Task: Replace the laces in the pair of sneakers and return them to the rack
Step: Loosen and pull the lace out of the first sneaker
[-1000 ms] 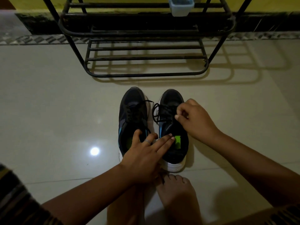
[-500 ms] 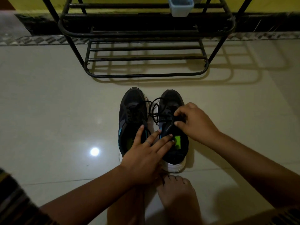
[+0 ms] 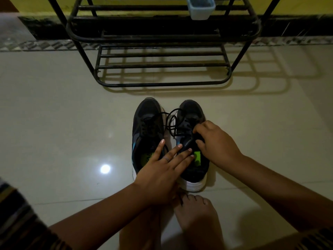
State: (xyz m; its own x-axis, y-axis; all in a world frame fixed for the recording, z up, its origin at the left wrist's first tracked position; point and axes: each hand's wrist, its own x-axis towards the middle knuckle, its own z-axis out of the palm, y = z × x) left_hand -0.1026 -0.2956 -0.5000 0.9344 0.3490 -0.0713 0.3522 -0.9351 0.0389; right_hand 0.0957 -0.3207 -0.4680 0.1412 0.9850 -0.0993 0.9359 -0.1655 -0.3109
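A pale tiled floor (image 3: pixel 54 123) is filling most of the view, with a lamp glare lying on it to the left of the shoes. A black metal rack (image 3: pixel 162 83) is standing at the far side against the wall, and a small pale tub (image 3: pixel 201 8) is sitting on an upper shelf of it. Two black sneakers are standing side by side on the floor in front of the rack, toes pointing toward it: the left sneaker (image 3: pixel 146 121) and the right sneaker (image 3: pixel 192 170), touching or nearly so. Bare feet (image 3: pixel 194 213) are resting just behind their heels. The left hand (image 3: pixel 158 175) is lying across both heel openings, fingers straight and spread, pressing down. The right hand (image 3: pixel 216 143) is curling its fingers at the right sneaker's tongue, pinching the black lace (image 3: pixel 171 121), which is looping loosely over the gap between the shoes.
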